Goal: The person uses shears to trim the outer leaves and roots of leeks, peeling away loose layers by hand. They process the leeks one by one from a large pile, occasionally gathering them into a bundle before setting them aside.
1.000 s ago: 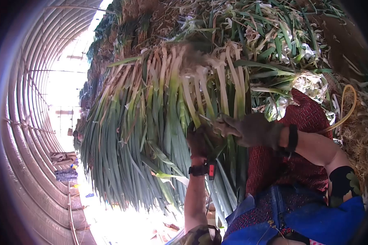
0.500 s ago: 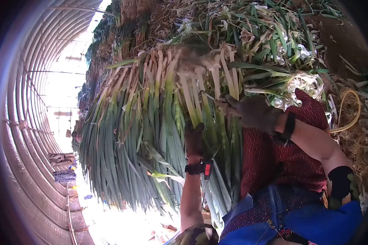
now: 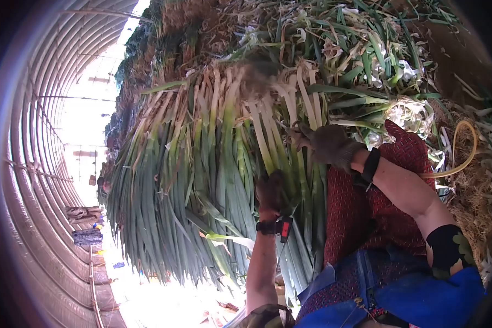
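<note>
Long green onions point(image 3: 202, 158) lie side by side in a thick layer, pale root ends up and dark leaves down. My left hand point(image 3: 270, 191), in a dark glove, is closed around some stalks at the middle of the layer. To its upper right, my right hand point(image 3: 331, 145), also gloved, is closed with its fingertips over the stalks. A thin, dark item shows at those fingertips, too small to name.
Loose leaves and peelings point(image 3: 361, 49) are heaped at the upper right. A dark red patterned cloth point(image 3: 347, 218) lies by my lap. A yellow hose point(image 3: 467, 158) curves at the right. The ribbed tunnel wall point(image 3: 38, 180) stands at the left.
My left hand has moved slightly right and down, its fingers now lower on the stalks. My right hand has shifted a little to the left.
</note>
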`<state>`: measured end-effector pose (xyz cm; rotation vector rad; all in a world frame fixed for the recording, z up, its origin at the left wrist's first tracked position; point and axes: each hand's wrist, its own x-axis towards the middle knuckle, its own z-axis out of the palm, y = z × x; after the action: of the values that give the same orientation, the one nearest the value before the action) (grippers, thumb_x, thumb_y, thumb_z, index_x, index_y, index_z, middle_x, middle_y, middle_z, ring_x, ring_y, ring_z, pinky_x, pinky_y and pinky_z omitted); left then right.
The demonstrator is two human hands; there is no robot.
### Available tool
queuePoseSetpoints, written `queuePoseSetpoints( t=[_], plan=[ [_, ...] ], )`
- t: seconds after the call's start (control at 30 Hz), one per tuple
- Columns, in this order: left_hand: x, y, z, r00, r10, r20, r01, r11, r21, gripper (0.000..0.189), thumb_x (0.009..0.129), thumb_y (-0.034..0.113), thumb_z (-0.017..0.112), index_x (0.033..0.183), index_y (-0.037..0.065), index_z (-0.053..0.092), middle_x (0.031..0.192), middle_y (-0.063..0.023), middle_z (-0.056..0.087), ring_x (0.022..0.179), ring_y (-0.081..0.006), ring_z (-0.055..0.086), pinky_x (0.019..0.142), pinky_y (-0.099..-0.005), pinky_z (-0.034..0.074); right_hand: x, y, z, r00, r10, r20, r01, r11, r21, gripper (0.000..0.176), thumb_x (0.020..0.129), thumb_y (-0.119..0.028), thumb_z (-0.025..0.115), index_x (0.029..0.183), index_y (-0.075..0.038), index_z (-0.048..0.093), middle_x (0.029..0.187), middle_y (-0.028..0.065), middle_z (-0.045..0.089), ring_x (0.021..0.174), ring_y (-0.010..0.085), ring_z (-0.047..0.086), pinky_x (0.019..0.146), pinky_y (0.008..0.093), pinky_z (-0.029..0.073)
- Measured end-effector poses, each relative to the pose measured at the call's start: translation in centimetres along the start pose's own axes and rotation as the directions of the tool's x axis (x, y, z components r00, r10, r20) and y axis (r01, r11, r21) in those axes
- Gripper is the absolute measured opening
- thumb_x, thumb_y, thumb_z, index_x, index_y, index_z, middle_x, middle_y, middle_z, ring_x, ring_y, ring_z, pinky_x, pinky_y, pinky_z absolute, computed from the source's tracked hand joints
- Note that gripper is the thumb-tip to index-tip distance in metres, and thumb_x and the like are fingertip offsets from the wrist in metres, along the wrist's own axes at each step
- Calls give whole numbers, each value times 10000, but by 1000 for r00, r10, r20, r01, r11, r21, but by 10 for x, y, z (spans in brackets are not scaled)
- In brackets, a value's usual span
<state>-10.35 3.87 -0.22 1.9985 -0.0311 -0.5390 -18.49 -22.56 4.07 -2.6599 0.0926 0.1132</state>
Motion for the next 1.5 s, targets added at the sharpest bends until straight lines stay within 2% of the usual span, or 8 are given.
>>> queuePoseSetpoints(
  t=[0.3, 0.6, 0.7, 0.87, 1.0, 1.1, 1.3, 1.5],
  plan=[
    [-25, 32, 22, 938, 242, -250, 49, 620, 783, 450, 856, 393, 643, 1164, 65, 647, 1012, -203, 707, 958, -389, 678, 826, -484, 504, -20, 1, -4, 991, -95, -92, 99, 995, 31, 821, 709, -244, 730, 1437, -80, 388, 767, 143, 676, 694, 343, 687, 604, 460, 547],
    [-28, 45, 8, 974, 178, -139, -22, 688, 725, 349, 871, 242, 653, 1136, 17, 627, 875, -148, 702, 776, -259, 685, 724, -392, 532, -19, -5, -16, 998, -52, -23, 51, 998, -40, 881, 691, -220, 740, 1467, -116, 336, 756, 141, 675, 682, 337, 688, 588, 482, 535],
    [-32, 53, 5, 991, -77, -107, 81, 996, 39, 309, 859, 215, 667, 1069, -6, 615, 819, -122, 698, 780, -265, 684, 724, -384, 532, -20, -9, -10, 997, -46, 66, 47, 999, 1, 889, 690, -228, 745, 1471, -122, 333, 764, 149, 679, 701, 342, 693, 605, 483, 536],
    [-4, 15, -6, 995, 31, -100, 20, 878, 479, 340, 841, 146, 685, 1133, -3, 597, 933, -117, 687, 824, -235, 680, 715, -330, 535, -23, -12, -9, 994, -25, 107, 21, 999, 37, 905, 688, -243, 753, 1481, -132, 331, 792, 149, 684, 716, 345, 695, 639, 483, 541],
    [11, -10, 8, 978, 203, 52, -209, 941, 264, 452, 821, 81, 699, 1243, -3, 562, 1043, -117, 682, 884, -209, 678, 753, -338, 547, -24, -9, -1, 994, -47, 102, 44, 998, 36, 904, 681, -258, 765, 1475, -139, 349, 813, 149, 686, 718, 349, 692, 650, 487, 540],
    [36, -23, -7, 976, -3, 218, 1, 1000, 10, 718, 712, 18, 810, 1349, -28, 480, 1092, -118, 689, 931, -188, 678, 832, -322, 546, -25, -11, -9, 994, -48, 98, 50, 999, -22, 867, 684, -246, 761, 1456, -134, 381, 813, 152, 683, 719, 351, 689, 637, 478, 540],
    [31, -21, -24, 916, -85, 392, 237, 903, -357, 338, 818, 64, 685, 1145, -16, 654, 963, -78, 695, 826, -175, 668, 743, -309, 543, -18, 6, -5, 993, 8, -116, 1, 997, 79, 829, 687, -225, 748, 1433, -124, 401, 793, 159, 675, 710, 365, 683, 602, 466, 539],
    [-29, 32, -23, 958, -172, 229, 140, 979, 149, 258, 804, 162, 721, 999, -7, 703, 873, -21, 678, 768, -129, 620, 699, -300, 492, -9, -7, -17, 998, 0, -62, 6, 996, 90, 792, 712, -200, 719, 1425, -88, 393, 770, 151, 668, 700, 352, 683, 598, 469, 536]
  ],
)
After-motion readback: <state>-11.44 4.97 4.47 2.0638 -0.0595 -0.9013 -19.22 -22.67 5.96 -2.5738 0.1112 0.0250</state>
